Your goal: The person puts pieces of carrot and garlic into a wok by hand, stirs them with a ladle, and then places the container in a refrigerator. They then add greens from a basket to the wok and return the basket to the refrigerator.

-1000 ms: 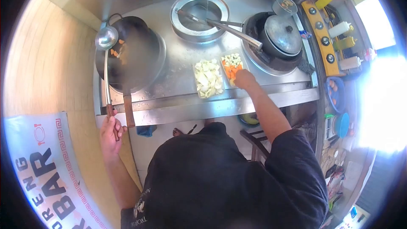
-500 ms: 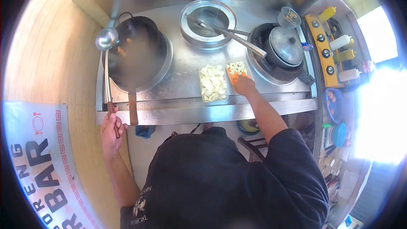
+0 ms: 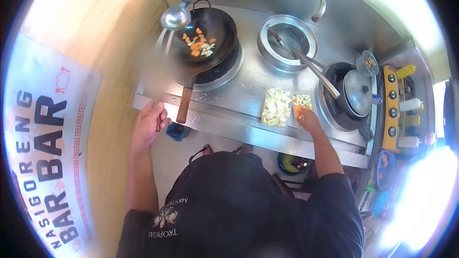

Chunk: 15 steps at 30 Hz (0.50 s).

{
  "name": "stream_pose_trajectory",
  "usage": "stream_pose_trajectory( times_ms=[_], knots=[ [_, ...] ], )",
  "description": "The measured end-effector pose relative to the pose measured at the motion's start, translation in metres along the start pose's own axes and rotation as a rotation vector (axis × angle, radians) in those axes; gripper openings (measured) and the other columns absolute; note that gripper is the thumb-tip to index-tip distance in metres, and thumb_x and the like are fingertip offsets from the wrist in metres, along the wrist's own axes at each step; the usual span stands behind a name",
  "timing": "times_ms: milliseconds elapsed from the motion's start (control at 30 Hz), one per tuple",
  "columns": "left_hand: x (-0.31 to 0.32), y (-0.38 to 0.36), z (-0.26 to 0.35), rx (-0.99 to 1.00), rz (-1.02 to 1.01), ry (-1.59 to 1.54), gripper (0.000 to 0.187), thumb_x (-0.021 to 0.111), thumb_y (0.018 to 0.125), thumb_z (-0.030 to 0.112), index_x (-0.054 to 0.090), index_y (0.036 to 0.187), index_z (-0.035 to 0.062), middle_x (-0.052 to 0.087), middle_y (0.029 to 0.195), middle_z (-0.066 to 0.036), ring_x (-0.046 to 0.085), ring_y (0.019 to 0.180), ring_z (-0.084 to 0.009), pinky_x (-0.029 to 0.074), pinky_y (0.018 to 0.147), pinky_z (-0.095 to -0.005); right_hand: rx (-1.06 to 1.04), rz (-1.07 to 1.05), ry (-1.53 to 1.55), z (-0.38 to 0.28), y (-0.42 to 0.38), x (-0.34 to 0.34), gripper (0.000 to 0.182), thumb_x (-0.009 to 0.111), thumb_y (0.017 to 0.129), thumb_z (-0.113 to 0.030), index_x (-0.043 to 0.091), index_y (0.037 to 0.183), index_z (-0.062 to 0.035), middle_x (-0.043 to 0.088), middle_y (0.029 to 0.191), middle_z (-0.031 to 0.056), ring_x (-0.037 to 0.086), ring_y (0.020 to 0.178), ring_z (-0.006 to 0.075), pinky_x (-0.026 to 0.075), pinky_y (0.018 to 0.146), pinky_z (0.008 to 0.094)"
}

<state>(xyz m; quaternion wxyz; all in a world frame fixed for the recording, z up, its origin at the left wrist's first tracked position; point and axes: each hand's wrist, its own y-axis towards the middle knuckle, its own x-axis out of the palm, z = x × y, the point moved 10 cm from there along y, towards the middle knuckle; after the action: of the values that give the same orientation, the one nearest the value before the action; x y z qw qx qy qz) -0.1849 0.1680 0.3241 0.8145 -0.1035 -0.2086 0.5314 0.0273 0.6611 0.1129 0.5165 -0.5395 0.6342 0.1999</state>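
Observation:
My left hand (image 3: 154,117) is closed at the front edge of the stove, left of the wok's wooden handle (image 3: 185,102). It grips the ladle (image 3: 175,18), whose handle is partly blurred by steam; the bowl is by the wok's far left rim. Carrot slices (image 3: 196,48) and small white pieces (image 3: 207,49) lie in the dark wok (image 3: 222,31). My right hand (image 3: 308,118) reaches into a small clear container (image 3: 295,107) of carrots and diced pale vegetables, its fingers closed over the carrots. Beside it, a clear tub holds chopped pale vegetables (image 3: 276,107).
A round steel pot (image 3: 267,50) with long-handled utensils stands at the back. A lidded dark pot (image 3: 357,93) sits on the right burner, with a small bowl (image 3: 366,63) behind it. Squeeze bottles (image 3: 410,105) line the right side. A wall borders the left.
My view has shifted, so the stove appears farther right. Steam has thinned over the wok, showing more carrots and white pieces. The wok sits off-centre over its burner. My right hand stays at the container.

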Motion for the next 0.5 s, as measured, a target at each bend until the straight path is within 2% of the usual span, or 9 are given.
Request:
stream_pose_trajectory(
  times_ms=[67,300,367,433,500],
  knots=[
    [-0.003,0.000,0.001,0.006,0.001,-0.010,0.022,0.048,0.095,0.018,0.051,0.111,0.0027,0.045,0.065,0.002,0.041,0.049,-0.0079,0.046,0.061,-0.0274,0.033,0.060,0.076,0.004,-0.002,-0.008,0.033,0.072,0.069,-0.018,0.060,0.098,-0.0068,0.060,0.096,0.0189,0.058,0.095,0.0343,0.046,0.082,0.0432],
    [-0.015,0.003,0.000,0.005,0.043,0.023,0.021,0.049,0.095,0.020,0.053,0.106,0.0034,0.045,0.065,0.002,0.041,0.047,-0.0070,0.045,0.060,-0.0272,0.188,0.204,0.224,0.036,-0.011,-0.019,0.032,0.075,0.067,-0.018,0.063,0.093,-0.0047,0.064,0.087,0.0172,0.062,0.081,0.0301,0.048,0.072,0.0388],
    [-0.029,0.012,-0.007,0.019,-0.010,0.031,0.021,0.049,0.095,0.021,0.052,0.107,0.0039,0.045,0.064,0.002,0.041,0.047,-0.0069,0.045,0.059,-0.0271,0.083,0.310,0.195,0.047,-0.011,-0.028,0.030,0.075,0.069,-0.019,0.063,0.090,-0.0016,0.065,0.080,0.0157,0.062,0.073,0.0232,0.048,0.066,0.0345],
    [-0.019,0.019,-0.018,0.008,-0.099,0.027,0.021,0.049,0.095,0.021,0.052,0.108,0.0045,0.046,0.064,0.002,0.041,0.047,-0.0069,0.044,0.058,-0.0271,0.357,0.140,0.425,0.059,-0.020,-0.031,0.026,0.073,0.072,-0.020,0.063,0.085,0.0009,0.063,0.076,0.0107,0.060,0.070,0.0149,0.047,0.064,0.0299],
    [-0.012,0.016,-0.005,0.014,-0.052,0.011,0.022,0.048,0.095,0.022,0.051,0.110,0.0058,0.045,0.064,0.003,0.041,0.046,-0.0070,0.044,0.056,-0.0259,0.391,0.063,0.776,0.065,-0.029,-0.029,0.026,0.072,0.076,-0.021,0.063,0.088,0.0007,0.061,0.075,0.0042,0.057,0.068,0.0094,0.046,0.061,0.0253]
  ],
)
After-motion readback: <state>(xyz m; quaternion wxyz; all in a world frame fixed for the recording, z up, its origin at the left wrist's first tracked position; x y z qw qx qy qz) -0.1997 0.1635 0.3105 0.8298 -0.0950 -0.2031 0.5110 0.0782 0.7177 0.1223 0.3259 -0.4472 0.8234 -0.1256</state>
